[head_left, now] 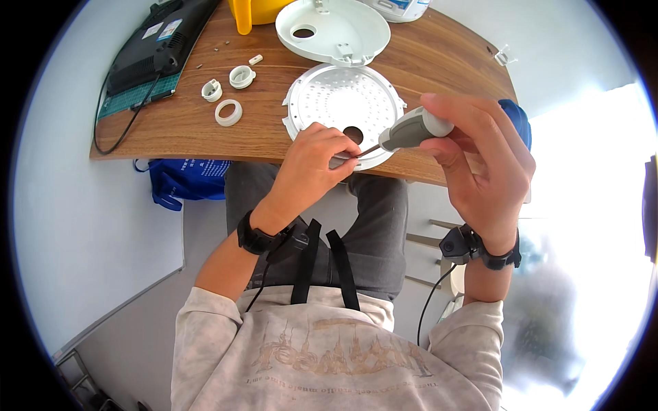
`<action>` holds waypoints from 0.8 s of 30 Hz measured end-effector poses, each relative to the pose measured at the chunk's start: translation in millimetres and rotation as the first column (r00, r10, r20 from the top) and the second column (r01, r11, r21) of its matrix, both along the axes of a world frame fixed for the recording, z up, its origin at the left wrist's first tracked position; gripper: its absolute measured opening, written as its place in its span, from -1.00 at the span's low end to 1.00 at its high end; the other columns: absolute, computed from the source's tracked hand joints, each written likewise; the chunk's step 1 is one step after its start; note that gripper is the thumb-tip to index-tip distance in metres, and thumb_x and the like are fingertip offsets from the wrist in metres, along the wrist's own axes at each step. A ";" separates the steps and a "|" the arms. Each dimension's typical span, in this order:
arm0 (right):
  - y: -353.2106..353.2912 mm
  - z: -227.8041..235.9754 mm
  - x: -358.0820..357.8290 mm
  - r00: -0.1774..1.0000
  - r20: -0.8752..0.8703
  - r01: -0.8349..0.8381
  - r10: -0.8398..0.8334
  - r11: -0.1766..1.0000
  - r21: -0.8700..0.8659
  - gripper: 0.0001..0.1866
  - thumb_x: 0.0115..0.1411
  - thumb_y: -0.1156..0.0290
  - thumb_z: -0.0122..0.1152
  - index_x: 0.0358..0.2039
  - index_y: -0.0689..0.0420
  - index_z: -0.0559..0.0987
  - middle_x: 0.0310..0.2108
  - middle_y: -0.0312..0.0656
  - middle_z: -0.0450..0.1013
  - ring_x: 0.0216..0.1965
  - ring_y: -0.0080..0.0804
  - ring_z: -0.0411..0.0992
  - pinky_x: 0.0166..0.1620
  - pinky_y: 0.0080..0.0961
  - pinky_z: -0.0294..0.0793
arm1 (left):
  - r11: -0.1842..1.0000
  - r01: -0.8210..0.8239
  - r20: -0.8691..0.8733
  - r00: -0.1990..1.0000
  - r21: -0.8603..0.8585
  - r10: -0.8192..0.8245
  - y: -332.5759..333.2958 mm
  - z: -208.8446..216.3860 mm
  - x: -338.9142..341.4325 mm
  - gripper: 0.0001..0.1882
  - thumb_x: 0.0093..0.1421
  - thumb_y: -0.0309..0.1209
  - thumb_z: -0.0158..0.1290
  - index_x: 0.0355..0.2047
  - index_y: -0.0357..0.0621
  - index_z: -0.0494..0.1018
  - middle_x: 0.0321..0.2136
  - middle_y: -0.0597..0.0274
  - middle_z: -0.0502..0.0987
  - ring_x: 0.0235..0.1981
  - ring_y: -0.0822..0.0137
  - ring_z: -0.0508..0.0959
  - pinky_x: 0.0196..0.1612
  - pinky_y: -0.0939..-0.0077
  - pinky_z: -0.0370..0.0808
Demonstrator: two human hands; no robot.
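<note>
My right hand (483,154) grips a screwdriver (409,130) with a grey and white handle, its shaft slanting down to the left. The tip reaches the near edge of a round white perforated disc (343,89), beside a dark round hole in it. There my left hand (312,161) has its thumb and fingers closed in a pinch next to the tip; what lies between them is too hidden to tell. Behind the disc, and touching or nearly touching it, lies a round white lid (334,31) with one hole.
On the wooden table (171,133), left of the disc, are a white ring (228,112), two white round caps (241,77) and a small white piece (256,59). A black device (154,44) rests on a green mat (116,103). A yellow container (264,12) stands behind.
</note>
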State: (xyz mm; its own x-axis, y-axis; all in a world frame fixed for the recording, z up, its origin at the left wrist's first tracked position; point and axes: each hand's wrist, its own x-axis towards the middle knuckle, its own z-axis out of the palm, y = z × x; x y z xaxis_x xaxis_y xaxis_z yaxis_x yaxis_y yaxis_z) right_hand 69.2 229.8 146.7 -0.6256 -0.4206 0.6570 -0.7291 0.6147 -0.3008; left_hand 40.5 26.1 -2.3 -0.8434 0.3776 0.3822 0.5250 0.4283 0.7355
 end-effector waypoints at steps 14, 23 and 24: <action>-2.5 3.9 -8.8 0.991 -0.087 0.108 -0.100 0.989 0.096 -0.51 -0.24 0.20 0.73 -0.46 0.16 0.56 -0.57 -0.33 0.37 -0.58 -0.55 0.26 -0.56 -0.60 0.22 | 0.999 -0.031 -0.059 0.998 0.012 0.032 1.2 -1.7 1.4 -0.86 0.10 -0.40 0.27 -0.31 -0.10 0.62 -0.33 0.36 0.61 -0.19 0.22 0.48 -0.04 0.32 0.46; -17.0 -5.1 -14.6 0.970 -0.193 0.176 -0.149 0.975 0.135 -0.68 -0.06 0.34 0.62 -0.37 0.16 0.63 -0.48 -0.24 0.45 -0.55 -0.45 0.37 -0.55 -0.56 0.27 | 1.000 -0.009 -0.031 0.999 0.010 0.009 -1.4 -4.3 -1.6 -0.84 0.15 -0.33 0.29 -0.31 -0.12 0.68 -0.32 0.35 0.64 -0.17 0.22 0.49 -0.04 0.33 0.46; -18.8 -4.9 -13.5 0.981 -0.162 0.127 -0.110 0.987 0.096 -0.71 -0.02 0.38 0.58 -0.31 0.17 0.65 -0.42 -0.21 0.50 -0.53 -0.45 0.41 -0.53 -0.58 0.30 | 1.000 -0.007 -0.029 1.000 -0.001 0.007 -2.7 -2.5 -1.2 -0.84 0.15 -0.34 0.29 -0.31 -0.12 0.68 -0.32 0.35 0.65 -0.17 0.22 0.49 -0.04 0.33 0.46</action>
State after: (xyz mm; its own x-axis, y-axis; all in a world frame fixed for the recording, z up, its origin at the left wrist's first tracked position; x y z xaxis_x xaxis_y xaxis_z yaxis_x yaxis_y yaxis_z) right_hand 55.7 211.0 141.8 -0.5687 -0.4219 0.7061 -0.6821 0.7216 -0.1182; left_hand 39.3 23.3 -4.9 -0.8346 0.3725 0.4058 0.5430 0.4326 0.7197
